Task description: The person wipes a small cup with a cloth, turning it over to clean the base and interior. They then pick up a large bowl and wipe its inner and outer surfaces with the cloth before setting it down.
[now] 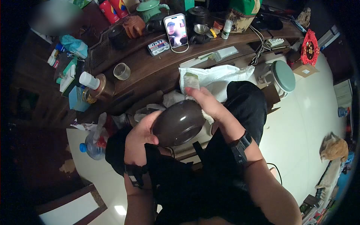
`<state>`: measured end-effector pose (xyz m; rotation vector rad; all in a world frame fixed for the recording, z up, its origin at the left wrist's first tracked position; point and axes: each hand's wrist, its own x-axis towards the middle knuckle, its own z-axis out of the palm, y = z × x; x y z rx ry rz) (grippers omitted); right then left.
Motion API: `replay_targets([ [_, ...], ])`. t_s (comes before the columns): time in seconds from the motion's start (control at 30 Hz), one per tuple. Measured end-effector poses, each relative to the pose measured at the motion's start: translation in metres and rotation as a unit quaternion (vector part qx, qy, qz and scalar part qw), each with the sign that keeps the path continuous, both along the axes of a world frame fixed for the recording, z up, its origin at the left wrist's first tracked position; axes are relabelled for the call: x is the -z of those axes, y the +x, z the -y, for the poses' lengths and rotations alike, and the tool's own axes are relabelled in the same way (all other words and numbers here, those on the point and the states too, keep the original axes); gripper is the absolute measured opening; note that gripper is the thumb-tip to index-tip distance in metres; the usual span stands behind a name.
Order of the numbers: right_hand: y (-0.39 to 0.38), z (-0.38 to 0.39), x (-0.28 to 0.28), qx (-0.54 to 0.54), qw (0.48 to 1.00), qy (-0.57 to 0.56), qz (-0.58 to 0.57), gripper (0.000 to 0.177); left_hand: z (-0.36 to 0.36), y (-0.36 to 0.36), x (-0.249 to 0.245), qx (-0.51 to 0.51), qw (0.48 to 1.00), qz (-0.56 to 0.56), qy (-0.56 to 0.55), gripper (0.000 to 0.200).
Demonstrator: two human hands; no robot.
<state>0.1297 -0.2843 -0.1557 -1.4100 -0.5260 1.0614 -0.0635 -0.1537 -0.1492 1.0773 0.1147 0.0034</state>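
Leftmost, a clear plastic bottle [95, 145] with a blue cap stood near the floor's edge, below a white-lidded container [90, 80] on the dark wooden table [144, 63]. A glass cup [122, 71] rested on the tabletop just beside that container. Next came the left hand [143, 129], with a dark band around its wrist; it grasped the near left rim of a glossy dark bowl [178, 123], thumb on the outer surface. The bowl was held up, tilted, above the person's lap, its rounded underside facing the camera. Beyond it, a phone [176, 32] stood upright on the table, a person showing on its screen. A pale cloth [192, 83] with a greenish end stuck up past the bowl, and the right hand [208, 103] clasped it at the bowl's far right side; most of those fingers were hidden. Behind that hand lay a white sheet [221, 77]. Farther right were a green-topped stool [284, 76] and a red ornament [310, 48] above a cardboard box [304, 70]. Lastly, an orange-and-white cat [333, 148] lay well apart, at the far right.
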Motion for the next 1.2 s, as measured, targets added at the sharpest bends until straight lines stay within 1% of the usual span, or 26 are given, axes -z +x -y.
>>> replay_targets([
  [0.07,0.0,0.0,0.014,-0.066,0.993,-0.029,0.089,0.056,0.001,0.004,-0.004,0.058,0.993,-0.053,0.094,0.063],
  [0.1,-0.001,-0.001,0.011,-0.099,0.985,-0.044,0.135,0.057,0.005,0.004,-0.003,0.04,0.993,-0.052,0.099,0.06],
  [0.13,-0.002,-0.002,0.011,-0.097,0.985,-0.019,0.145,0.059,0.011,0.005,-0.003,0.022,0.993,-0.051,0.103,0.057],
  [0.23,0.001,-0.005,0.009,-0.011,0.989,-0.018,0.146,0.056,0.02,0.007,-0.003,-0.043,0.992,-0.035,0.11,0.05],
  [0.27,-0.001,-0.009,0.011,0.019,0.991,0.016,0.129,0.054,0.022,0.007,-0.003,-0.066,0.991,-0.028,0.112,0.048],
  [0.33,-0.009,-0.015,0.017,0.079,0.989,0.086,0.092,0.052,0.025,0.01,-0.007,-0.109,0.987,-0.052,0.109,0.046],
  [0.37,-0.013,-0.014,0.021,0.069,0.988,0.067,0.121,0.05,0.026,0.011,-0.008,-0.131,0.984,-0.063,0.106,0.045],
  [0.43,-0.025,-0.007,0.023,0.049,0.982,0.027,0.178,0.047,0.028,0.009,-0.007,-0.124,0.981,-0.064,0.131,0.043],
  [0.47,-0.036,-0.006,0.02,0.089,0.97,0.127,0.186,0.037,0.028,0.009,-0.005,-0.119,0.98,-0.066,0.144,0.043],
  [0.53,-0.051,-0.003,0.013,0.083,0.928,0.144,0.334,0.03,0.03,0.01,0.0,-0.132,0.981,-0.042,0.134,0.041],
  [0.57,-0.057,-0.001,0.009,0.079,0.898,0.15,0.405,0.027,0.033,0.011,0.002,-0.138,0.982,-0.03,0.128,0.041],
  [0.6,-0.066,-0.001,0.0,0.08,0.862,0.157,0.475,0.023,0.035,0.015,0.0,-0.164,0.965,0.004,0.206,0.039],
  [0.7,-0.064,-0.006,-0.013,0.046,0.834,0.161,0.525,0.022,0.026,0.011,0.0,-0.147,0.9,0.018,0.409,0.037],
  [0.73,-0.057,-0.009,-0.011,0.028,0.853,0.166,0.494,0.023,0.027,0.011,-0.005,-0.149,0.906,0.002,0.395,0.037],
  [0.8,-0.041,-0.017,0.002,0.042,0.939,0.137,0.314,0.029,0.034,0.009,-0.005,-0.163,0.934,-0.012,0.319,0.037],
  [0.83,-0.033,-0.02,0.008,0.049,0.967,0.123,0.218,0.032,0.035,0.007,-0.004,-0.169,0.944,-0.018,0.281,0.037],
  [0.93,-0.008,-0.024,0.019,0.047,0.995,0.091,0.009,0.04,0.037,0.004,-0.006,-0.192,0.959,0.004,0.208,0.041],
  [0.97,-0.008,-0.024,0.028,0.065,0.987,0.098,-0.108,0.042,0.039,0.003,-0.007,-0.203,0.963,0.01,0.178,0.042],
  [1.0,-0.008,-0.025,0.03,0.081,0.965,0.105,-0.224,0.044,0.039,0.002,-0.006,-0.214,0.962,0.025,0.167,0.044],
  [1.03,-0.008,-0.025,0.031,0.096,0.93,0.111,-0.337,0.047,0.036,0.001,-0.005,-0.224,0.961,0.041,0.157,0.046],
  [1.07,-0.014,-0.02,0.032,0.099,0.91,0.12,-0.383,0.05,0.035,0.002,-0.005,-0.234,0.959,0.056,0.147,0.048],
  [1.17,-0.037,-0.015,0.046,0.166,0.865,0.109,-0.46,0.05,0.033,0.008,-0.012,-0.254,0.959,0.103,0.07,0.052],
  [1.2,-0.036,-0.013,0.045,0.148,0.86,0.113,-0.475,0.049,0.032,0.006,-0.004,-0.247,0.96,0.101,0.091,0.058],
])
